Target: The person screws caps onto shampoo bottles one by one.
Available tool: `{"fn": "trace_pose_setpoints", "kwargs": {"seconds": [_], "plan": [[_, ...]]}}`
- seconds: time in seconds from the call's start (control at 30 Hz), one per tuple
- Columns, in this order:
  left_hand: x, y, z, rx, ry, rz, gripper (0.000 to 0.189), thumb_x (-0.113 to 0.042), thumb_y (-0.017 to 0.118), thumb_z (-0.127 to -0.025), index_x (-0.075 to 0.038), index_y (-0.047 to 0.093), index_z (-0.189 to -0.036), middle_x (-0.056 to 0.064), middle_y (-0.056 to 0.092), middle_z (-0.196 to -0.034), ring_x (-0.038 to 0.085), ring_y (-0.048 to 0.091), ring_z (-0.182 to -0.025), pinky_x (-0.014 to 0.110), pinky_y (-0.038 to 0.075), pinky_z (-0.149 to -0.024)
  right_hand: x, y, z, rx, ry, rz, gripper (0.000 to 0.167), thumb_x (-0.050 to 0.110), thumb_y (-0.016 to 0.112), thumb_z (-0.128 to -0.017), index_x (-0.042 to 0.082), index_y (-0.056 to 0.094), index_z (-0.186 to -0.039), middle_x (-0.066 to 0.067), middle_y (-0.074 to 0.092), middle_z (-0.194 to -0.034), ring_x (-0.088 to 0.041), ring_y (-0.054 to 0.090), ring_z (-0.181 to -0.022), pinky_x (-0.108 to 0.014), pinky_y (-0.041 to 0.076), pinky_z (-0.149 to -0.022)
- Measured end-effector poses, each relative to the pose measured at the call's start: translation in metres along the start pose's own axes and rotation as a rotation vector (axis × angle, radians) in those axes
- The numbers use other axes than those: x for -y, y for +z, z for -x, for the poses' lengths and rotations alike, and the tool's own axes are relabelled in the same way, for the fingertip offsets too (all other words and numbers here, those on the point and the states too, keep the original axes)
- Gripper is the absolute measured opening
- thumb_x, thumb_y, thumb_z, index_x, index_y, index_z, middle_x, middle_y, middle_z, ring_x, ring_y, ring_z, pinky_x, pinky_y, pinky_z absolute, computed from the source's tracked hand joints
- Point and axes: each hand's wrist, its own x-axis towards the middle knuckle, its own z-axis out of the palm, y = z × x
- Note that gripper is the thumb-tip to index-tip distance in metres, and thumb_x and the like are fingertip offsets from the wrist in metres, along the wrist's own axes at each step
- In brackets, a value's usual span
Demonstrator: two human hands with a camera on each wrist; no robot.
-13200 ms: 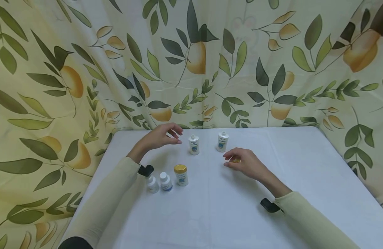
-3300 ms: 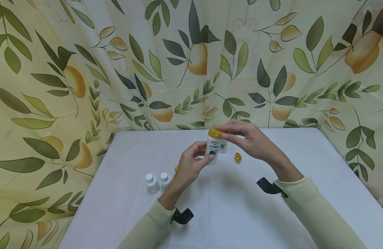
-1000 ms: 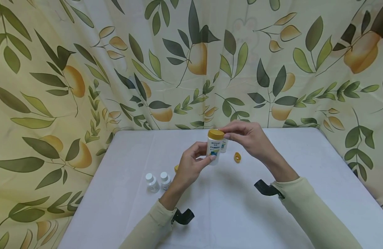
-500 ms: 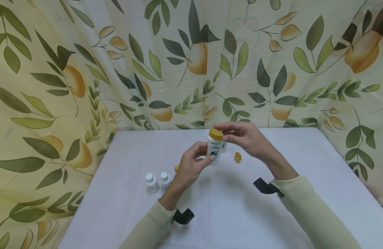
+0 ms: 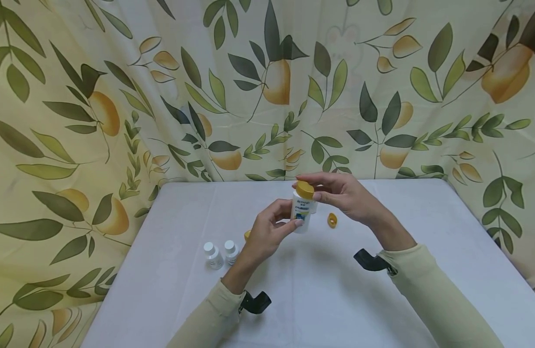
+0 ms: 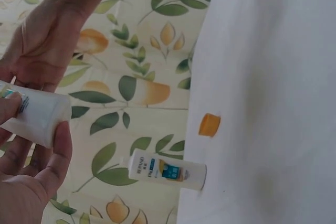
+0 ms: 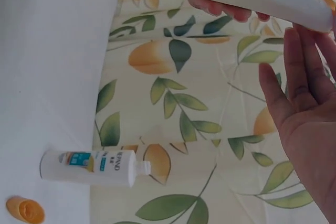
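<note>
My left hand point(image 5: 267, 231) grips a white plastic bottle point(image 5: 301, 210) by its body, held up over the table and leaning slightly. On its top, the fingers and thumb of my right hand point(image 5: 347, 195) pinch a yellow cap point(image 5: 305, 189). In the left wrist view the held bottle point(image 6: 39, 113) shows its base, with the left fingers round it. Behind it on the table stands a second white bottle point(image 7: 89, 168), uncapped, its narrow neck bare; the held bottle mostly covers it in the head view. A loose yellow cap point(image 5: 332, 220) lies to the right of it.
Two small white bottles point(image 5: 213, 256) with white caps stand on the left of the white-covered table point(image 5: 319, 299). Part of another yellow lid point(image 5: 247, 235) shows behind my left hand. A leaf-patterned curtain point(image 5: 380, 96) hangs along the table's back edge.
Earlier, this bottle stood uncapped on the table; now my left hand holds it up with a yellow cap on top. Over the last second, the right fingers have shifted round the cap.
</note>
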Motion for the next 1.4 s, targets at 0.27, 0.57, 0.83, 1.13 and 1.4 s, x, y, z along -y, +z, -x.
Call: {"fn": "trace_pose_setpoints", "kwargs": {"seconds": [0.27, 0.57, 0.83, 1.13, 1.4], "plan": [[0.0021, 0.0018, 0.0007, 0.019, 0.017, 0.007, 0.044, -0.014, 0.073, -0.095, -0.012, 0.058, -0.136, 0.005, 0.062, -0.135, 0.023, 0.064, -0.119, 0.03, 0.057, -0.096, 0.0003, -0.0003, -0.0003, 0.068, -0.029, -0.054, 0.044, 0.003, 0.059, -0.102, -0.001, 0.052, -0.145, -0.008, 0.061, -0.136, -0.02, 0.056, -0.128, -0.031, 0.053, -0.103], [0.0007, 0.0008, 0.001, 0.001, 0.034, 0.0, 0.043, -0.013, 0.073, -0.095, -0.012, 0.059, -0.136, 0.007, 0.063, -0.135, 0.024, 0.065, -0.12, 0.03, 0.057, -0.096, 0.0016, 0.0006, -0.0003, 0.028, -0.01, -0.046, 0.042, 0.003, 0.064, -0.099, -0.001, 0.056, -0.14, -0.014, 0.057, -0.138, -0.018, 0.057, -0.13, -0.029, 0.05, -0.106], [0.0008, 0.0004, 0.0017, 0.01, 0.027, -0.019, 0.044, -0.013, 0.073, -0.095, -0.012, 0.059, -0.137, 0.005, 0.063, -0.136, 0.023, 0.064, -0.121, 0.029, 0.057, -0.096, -0.0026, -0.0041, 0.0009, 0.046, -0.003, -0.066, 0.038, 0.001, 0.062, -0.099, -0.002, 0.058, -0.137, -0.007, 0.06, -0.137, -0.019, 0.059, -0.128, -0.029, 0.05, -0.106], [0.002, 0.0007, 0.0013, 0.004, 0.019, -0.017, 0.045, -0.014, 0.072, -0.095, -0.013, 0.059, -0.138, 0.005, 0.062, -0.137, 0.024, 0.064, -0.123, 0.03, 0.056, -0.097, 0.0, -0.0008, 0.0018, -0.002, 0.04, -0.065, 0.038, 0.002, 0.065, -0.098, -0.002, 0.058, -0.136, -0.006, 0.061, -0.134, -0.018, 0.058, -0.128, -0.029, 0.051, -0.104], [0.0019, 0.0003, 0.0015, 0.007, 0.022, -0.02, 0.046, -0.011, 0.072, -0.095, -0.012, 0.058, -0.139, 0.006, 0.062, -0.136, 0.023, 0.063, -0.121, 0.029, 0.056, -0.097, 0.0013, 0.0008, 0.0019, -0.038, 0.069, -0.032, 0.035, 0.004, 0.066, -0.098, 0.001, 0.061, -0.132, -0.006, 0.067, -0.131, -0.019, 0.059, -0.129, -0.03, 0.048, -0.107]]}}
